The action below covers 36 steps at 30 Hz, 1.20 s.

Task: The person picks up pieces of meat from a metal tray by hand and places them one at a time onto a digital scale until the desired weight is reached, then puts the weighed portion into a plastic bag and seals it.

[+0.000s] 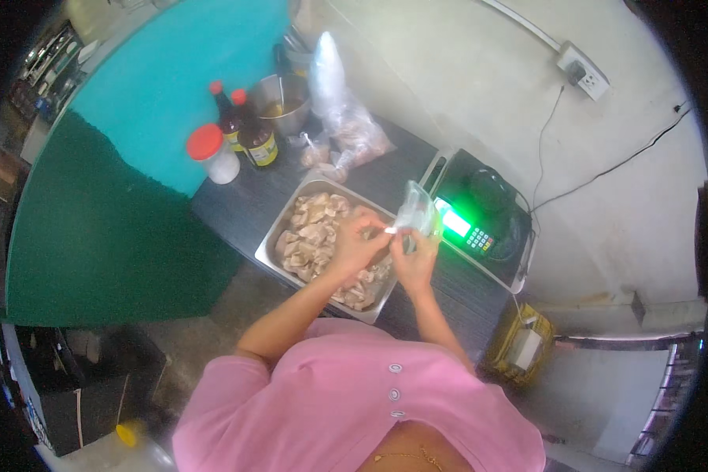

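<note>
A small clear plastic bag [414, 211] is held up above the right side of a metal tray [264, 252]. My right hand [416, 253] pinches its lower end. The fingertips of my left hand [357, 239] meet my right fingertips at a small white bit of the bag, which looks gathered there. Blur hides the exact grip. Beneath both hands, the rectangular tray holds many pieces of pale raw meat [310, 233], probably chicken.
A lit digital scale [478, 206] stands right of the tray. Behind are a red-lidded jar [215, 156], two dark sauce bottles [258, 138], a metal bowl [280, 106] with a utensil, and a large clear bag [357, 130]. The dark table [236, 200] meets walls on two sides.
</note>
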Tool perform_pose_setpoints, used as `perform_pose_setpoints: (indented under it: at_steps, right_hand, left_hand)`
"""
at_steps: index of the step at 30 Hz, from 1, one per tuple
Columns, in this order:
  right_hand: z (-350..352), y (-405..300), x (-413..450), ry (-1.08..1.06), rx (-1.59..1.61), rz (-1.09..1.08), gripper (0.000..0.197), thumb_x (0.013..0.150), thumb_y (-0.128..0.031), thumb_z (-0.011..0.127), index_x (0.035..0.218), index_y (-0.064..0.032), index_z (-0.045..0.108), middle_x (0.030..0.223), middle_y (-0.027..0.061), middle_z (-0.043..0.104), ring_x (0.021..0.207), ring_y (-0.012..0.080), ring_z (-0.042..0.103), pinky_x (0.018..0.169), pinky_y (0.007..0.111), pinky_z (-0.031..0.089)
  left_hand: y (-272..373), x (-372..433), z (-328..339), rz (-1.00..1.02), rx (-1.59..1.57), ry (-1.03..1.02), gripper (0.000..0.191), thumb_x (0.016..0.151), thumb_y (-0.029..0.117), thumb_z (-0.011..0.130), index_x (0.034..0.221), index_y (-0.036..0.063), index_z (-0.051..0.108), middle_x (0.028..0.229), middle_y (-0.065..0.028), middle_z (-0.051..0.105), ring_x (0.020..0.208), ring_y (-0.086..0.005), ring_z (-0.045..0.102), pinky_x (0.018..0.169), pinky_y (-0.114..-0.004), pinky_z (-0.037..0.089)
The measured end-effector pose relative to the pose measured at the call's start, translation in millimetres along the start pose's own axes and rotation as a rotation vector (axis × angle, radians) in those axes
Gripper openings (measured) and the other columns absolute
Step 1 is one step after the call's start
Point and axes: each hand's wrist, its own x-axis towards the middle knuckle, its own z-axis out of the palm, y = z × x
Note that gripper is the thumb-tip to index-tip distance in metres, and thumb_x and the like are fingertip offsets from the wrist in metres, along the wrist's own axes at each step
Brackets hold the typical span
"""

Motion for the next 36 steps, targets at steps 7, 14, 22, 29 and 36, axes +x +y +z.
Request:
perform_pose_setpoints:
  at_steps: [7,14,22,29,36]
  right_hand:
    - [-9.4,3.1,22.6,-0.186,0.028,-0.012,0.007,0.066,-0.007,0.070,0.072,-0.0085,0.066,0.127,0.0109,0.049,0.129,0.0389,0.031,0.105,0.050,0.022]
    - [-4.2,-11.6,15.2,-0.137,-0.145,-0.063,0.008,0.062,-0.008,0.071,0.065,-0.0068,0.064,0.126,0.0127,0.050,0.129,0.0388,0.030,0.107,0.053,0.016]
    - [14.8,-26.4,16.0,-0.165,-0.298,-0.176,0.007,0.059,-0.005,0.067,0.061,-0.0031,0.060,0.122,0.0163,0.050,0.128,0.0401,0.030,0.105,0.060,0.016]
    - [8.3,-3.7,36.0,-0.317,-0.347,-0.313,0.010,0.057,-0.007,0.068,0.062,-0.0008,0.061,0.120,0.0177,0.050,0.128,0.0407,0.030,0.105,0.061,0.016]
    - [-0.9,23.9,18.1,-0.391,-0.276,-0.074,0.012,0.060,-0.010,0.070,0.070,-0.0053,0.066,0.120,0.0151,0.051,0.126,0.0370,0.034,0.106,0.057,0.017]
  left_hand:
    - [-9.4,-0.8,-11.0,-0.069,-0.131,-0.126,0.010,0.079,0.008,0.067,0.084,-0.0005,0.067,0.088,-0.0050,0.058,0.082,-0.0137,0.053,0.073,-0.027,0.041]
    - [-33.3,-15.2,-7.3,-0.144,-0.106,-0.079,0.010,0.081,0.007,0.065,0.088,0.0001,0.067,0.090,-0.0067,0.062,0.089,-0.0159,0.057,0.079,-0.029,0.044]
    - [-53.6,-20.6,3.7,0.106,0.156,0.105,0.005,0.080,0.003,0.062,0.083,-0.0007,0.064,0.079,-0.0044,0.063,0.078,-0.0131,0.058,0.072,-0.029,0.046]
    - [-43.7,-13.4,-17.9,-0.010,0.300,-0.252,0.010,0.080,0.007,0.062,0.084,-0.0015,0.065,0.074,-0.0109,0.063,0.072,-0.0194,0.059,0.069,-0.032,0.044]
    - [-55.8,-4.7,-32.7,-0.205,-0.017,-0.525,0.021,0.086,0.020,0.060,0.096,0.0040,0.069,0.087,-0.0055,0.069,0.076,-0.0120,0.061,0.071,-0.027,0.048]
